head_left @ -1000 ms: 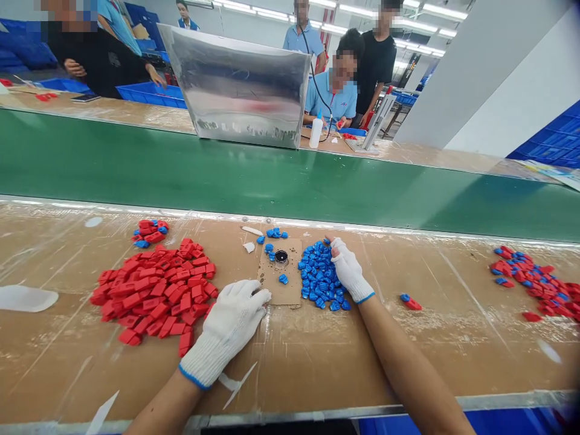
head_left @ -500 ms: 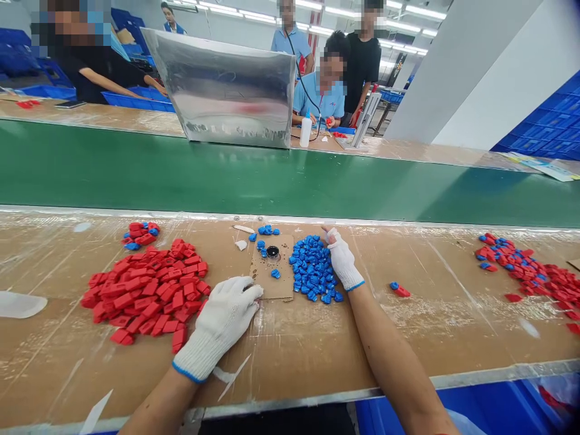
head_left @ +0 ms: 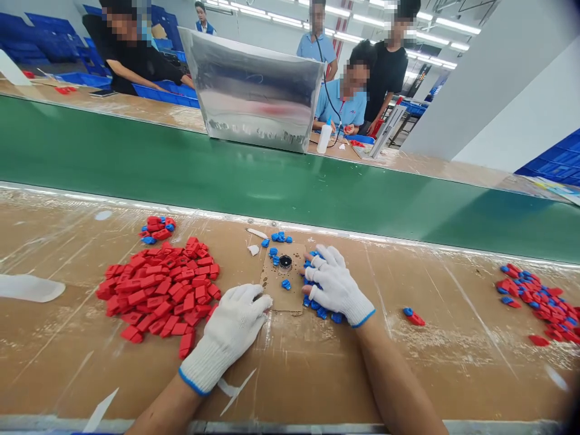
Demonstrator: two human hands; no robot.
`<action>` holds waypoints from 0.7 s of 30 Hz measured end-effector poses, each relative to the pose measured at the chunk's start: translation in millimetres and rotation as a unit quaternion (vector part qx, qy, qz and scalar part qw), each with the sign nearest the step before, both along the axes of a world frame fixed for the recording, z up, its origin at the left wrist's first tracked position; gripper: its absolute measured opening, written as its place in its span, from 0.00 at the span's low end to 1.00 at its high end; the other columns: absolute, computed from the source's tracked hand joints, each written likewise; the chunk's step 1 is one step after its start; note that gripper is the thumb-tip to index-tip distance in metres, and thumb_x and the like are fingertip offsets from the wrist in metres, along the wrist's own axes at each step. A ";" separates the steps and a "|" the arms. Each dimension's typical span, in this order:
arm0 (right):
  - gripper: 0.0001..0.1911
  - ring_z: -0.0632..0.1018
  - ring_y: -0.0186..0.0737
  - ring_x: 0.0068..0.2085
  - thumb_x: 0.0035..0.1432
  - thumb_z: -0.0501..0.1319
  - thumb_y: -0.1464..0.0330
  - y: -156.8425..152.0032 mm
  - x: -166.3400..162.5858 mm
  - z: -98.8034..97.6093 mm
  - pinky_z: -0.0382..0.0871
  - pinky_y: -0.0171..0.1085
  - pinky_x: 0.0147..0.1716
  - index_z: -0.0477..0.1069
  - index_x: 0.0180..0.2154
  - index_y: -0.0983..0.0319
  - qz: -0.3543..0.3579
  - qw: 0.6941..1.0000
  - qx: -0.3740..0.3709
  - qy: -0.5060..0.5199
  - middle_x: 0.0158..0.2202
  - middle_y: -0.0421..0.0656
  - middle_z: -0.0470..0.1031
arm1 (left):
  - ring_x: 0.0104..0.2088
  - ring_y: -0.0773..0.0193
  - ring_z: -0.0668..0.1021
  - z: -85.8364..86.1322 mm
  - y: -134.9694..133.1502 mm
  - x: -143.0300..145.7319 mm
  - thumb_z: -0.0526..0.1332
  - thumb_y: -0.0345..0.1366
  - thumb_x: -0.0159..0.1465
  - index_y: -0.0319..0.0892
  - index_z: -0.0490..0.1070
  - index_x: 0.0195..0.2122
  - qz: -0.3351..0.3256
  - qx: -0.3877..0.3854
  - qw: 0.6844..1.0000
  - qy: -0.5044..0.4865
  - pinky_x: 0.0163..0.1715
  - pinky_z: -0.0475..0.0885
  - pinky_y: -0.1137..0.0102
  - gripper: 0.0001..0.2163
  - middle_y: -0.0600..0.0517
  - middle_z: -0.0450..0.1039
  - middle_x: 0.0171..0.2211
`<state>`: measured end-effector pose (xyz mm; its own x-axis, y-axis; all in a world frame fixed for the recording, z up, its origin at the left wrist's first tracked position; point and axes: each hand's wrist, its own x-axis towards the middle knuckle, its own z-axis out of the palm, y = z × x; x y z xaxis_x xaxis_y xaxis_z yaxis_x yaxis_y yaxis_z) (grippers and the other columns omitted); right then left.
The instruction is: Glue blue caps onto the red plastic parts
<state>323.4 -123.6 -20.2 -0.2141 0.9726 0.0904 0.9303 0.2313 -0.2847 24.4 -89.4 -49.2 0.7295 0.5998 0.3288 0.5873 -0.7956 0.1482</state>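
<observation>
My left hand (head_left: 231,329), in a white knit glove, rests knuckles-down on the table at the near left corner of a small cardboard square (head_left: 281,289); its fingers curl under and I cannot see anything in them. My right hand (head_left: 333,284), gloved too, lies spread over a heap of small blue plastic pieces (head_left: 319,305), hiding most of it. A black round part (head_left: 285,261) sits on the cardboard with a few loose blue pieces. A large pile of red plastic pieces (head_left: 163,287) lies left of my left hand.
A green conveyor belt (head_left: 272,181) runs behind the brown worktable. Assembled red-and-blue pieces lie at the far right (head_left: 537,296), one (head_left: 413,316) near my right forearm. A silver foil bag (head_left: 256,90) and a white bottle (head_left: 324,136) stand beyond; several people work there.
My right hand has moved from the right edge of the blue heap onto it, fingers now spread over the pieces. My left hand stays put. The camera shifted slightly.
</observation>
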 end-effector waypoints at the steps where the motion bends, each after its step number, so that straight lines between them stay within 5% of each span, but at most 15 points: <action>1: 0.19 0.59 0.63 0.77 0.67 0.66 0.55 -1.7 -4.5 2.8 0.41 0.65 0.77 0.83 0.54 0.54 0.012 0.999 -0.009 -0.032 0.68 0.47 0.75 | 0.48 0.50 0.82 -0.9 -0.6 -0.4 0.64 0.23 0.63 0.47 0.78 0.40 0.000 0.003 1.000 -0.009 0.47 0.76 0.56 0.10 0.48 0.82 0.47; 10: 0.23 0.60 0.63 0.76 0.69 0.64 0.55 -4.2 -2.8 3.2 0.46 0.65 0.77 0.79 0.61 0.55 -0.019 0.997 -0.027 -0.063 0.71 0.48 0.72 | 0.45 0.50 0.81 2.1 -6.2 0.9 0.62 0.23 0.61 0.47 0.74 0.37 0.019 -0.013 0.999 -0.032 0.46 0.74 0.57 0.10 0.49 0.81 0.46; 14: 0.20 0.65 0.61 0.73 0.69 0.63 0.55 -1.5 -6.0 3.2 0.48 0.63 0.76 0.81 0.56 0.56 -0.009 0.996 -0.035 -0.082 0.65 0.48 0.78 | 0.46 0.50 0.80 1.9 -8.1 -0.3 0.63 0.24 0.59 0.47 0.73 0.37 0.023 -0.029 0.999 -0.035 0.46 0.74 0.56 0.10 0.48 0.80 0.48; 21: 0.23 0.66 0.61 0.71 0.73 0.55 0.57 -8.3 11.9 -4.4 0.55 0.63 0.72 0.77 0.61 0.56 -0.035 0.997 0.050 -0.051 0.68 0.50 0.73 | 0.46 0.51 0.81 7.6 -12.0 -0.7 0.63 0.24 0.61 0.47 0.74 0.37 0.025 -0.031 0.997 -0.061 0.46 0.75 0.56 0.09 0.49 0.81 0.47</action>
